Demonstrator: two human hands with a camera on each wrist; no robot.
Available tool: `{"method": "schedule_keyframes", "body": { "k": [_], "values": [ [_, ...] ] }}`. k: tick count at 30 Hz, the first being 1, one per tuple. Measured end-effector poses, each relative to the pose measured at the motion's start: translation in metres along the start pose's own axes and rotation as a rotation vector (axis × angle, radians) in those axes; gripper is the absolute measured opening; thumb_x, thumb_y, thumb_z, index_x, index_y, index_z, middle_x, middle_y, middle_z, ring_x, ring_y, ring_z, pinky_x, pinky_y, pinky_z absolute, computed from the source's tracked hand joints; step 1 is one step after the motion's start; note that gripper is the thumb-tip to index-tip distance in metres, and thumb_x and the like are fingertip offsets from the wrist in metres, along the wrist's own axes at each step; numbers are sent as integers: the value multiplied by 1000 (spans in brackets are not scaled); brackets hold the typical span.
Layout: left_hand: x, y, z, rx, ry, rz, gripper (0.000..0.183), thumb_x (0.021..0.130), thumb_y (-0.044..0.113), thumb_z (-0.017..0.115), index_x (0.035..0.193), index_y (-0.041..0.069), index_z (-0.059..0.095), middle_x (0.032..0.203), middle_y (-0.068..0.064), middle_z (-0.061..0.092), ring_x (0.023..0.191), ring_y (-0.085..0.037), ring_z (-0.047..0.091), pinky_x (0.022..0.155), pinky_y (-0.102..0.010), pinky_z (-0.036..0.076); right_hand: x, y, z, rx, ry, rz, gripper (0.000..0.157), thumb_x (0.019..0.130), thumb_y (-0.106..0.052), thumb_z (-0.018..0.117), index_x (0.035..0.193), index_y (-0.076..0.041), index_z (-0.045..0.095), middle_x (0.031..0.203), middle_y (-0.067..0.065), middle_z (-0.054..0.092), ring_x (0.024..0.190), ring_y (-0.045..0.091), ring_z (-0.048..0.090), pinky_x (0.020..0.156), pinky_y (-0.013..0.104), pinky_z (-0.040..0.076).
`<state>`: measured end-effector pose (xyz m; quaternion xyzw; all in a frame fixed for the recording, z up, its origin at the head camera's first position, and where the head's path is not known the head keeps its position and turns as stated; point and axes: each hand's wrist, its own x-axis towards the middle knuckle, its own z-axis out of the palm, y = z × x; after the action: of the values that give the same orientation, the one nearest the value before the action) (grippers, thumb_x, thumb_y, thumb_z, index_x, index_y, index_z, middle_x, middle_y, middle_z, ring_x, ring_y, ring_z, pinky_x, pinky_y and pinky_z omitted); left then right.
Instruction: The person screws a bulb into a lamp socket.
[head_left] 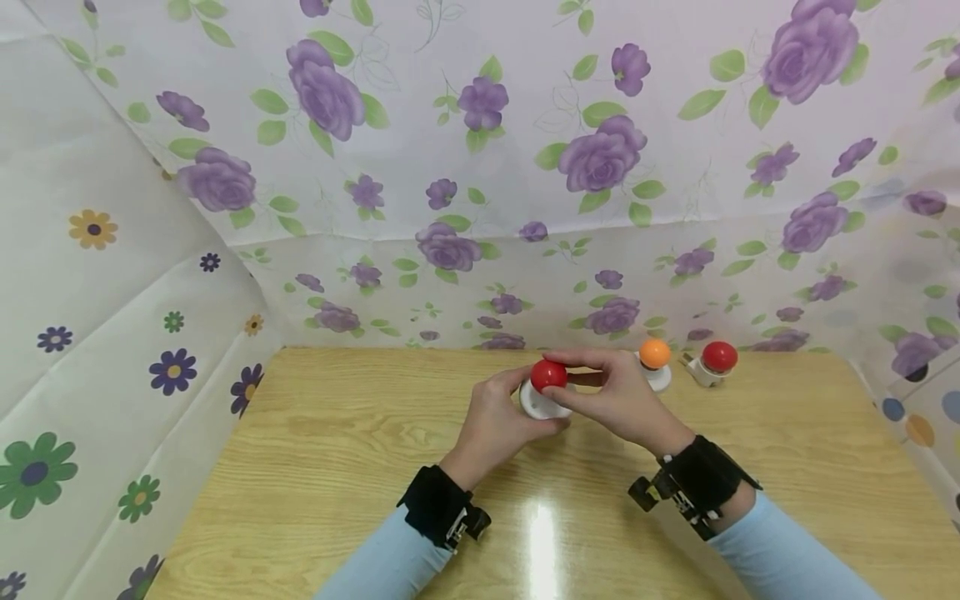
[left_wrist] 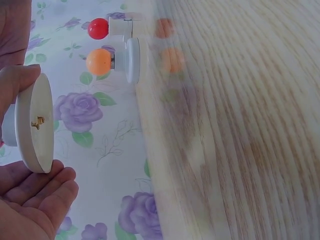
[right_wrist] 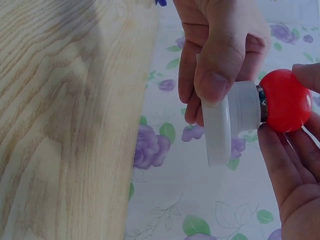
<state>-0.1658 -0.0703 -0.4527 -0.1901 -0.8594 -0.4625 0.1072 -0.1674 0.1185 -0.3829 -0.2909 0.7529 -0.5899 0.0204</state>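
My left hand (head_left: 497, 417) grips a white round lamp holder (right_wrist: 217, 132) by its disc-shaped base, thumb on one side and fingers on the other. In the left wrist view the underside of that lamp holder (left_wrist: 37, 122) shows small brass contacts in its middle. A red light bulb (right_wrist: 286, 100) sits at the socket's mouth, with a narrow strip of its metal cap showing between glass and socket. My right hand (head_left: 618, 396) pinches the red glass between thumb and fingers. Both hands are raised above the wooden table.
At the table's back right, an orange bulb (head_left: 655, 353) stands in a white round holder (head_left: 659, 379). Beside it a red bulb (head_left: 720, 357) sits in a white holder (head_left: 705, 374) with plug prongs. A flowered cloth (head_left: 450, 167) hangs behind the wooden table (head_left: 337, 433).
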Motion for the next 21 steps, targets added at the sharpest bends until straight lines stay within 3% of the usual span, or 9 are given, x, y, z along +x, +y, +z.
{"method": "schedule_keyframes", "body": {
  "k": [8, 16, 21],
  "values": [
    [-1, 2, 0, -6, -6, -10, 64, 65, 49, 79, 121, 26, 59, 109, 16, 58, 99, -1, 54, 79, -24, 47, -2, 1, 2, 13, 46, -41, 39, 77, -9, 74, 114, -1, 63, 114, 11, 61, 100, 24, 59, 82, 42, 48],
    [-1, 2, 0, -13, -7, -1, 64, 65, 51, 79, 121, 24, 60, 109, 17, 58, 99, -1, 54, 81, -27, 47, -2, 13, -4, -56, -30, -14, 45, 83, -22, 70, 126, -20, 57, 129, -6, 53, 114, 16, 51, 93, 37, 41],
    [0, 2, 1, -16, -11, 5, 65, 65, 51, 79, 121, 24, 59, 110, 17, 58, 100, -1, 54, 82, -26, 46, -1, 27, -7, -81, -88, -54, 47, 86, -25, 67, 131, -24, 53, 134, -4, 49, 117, 16, 49, 93, 37, 41]
  ]
}}
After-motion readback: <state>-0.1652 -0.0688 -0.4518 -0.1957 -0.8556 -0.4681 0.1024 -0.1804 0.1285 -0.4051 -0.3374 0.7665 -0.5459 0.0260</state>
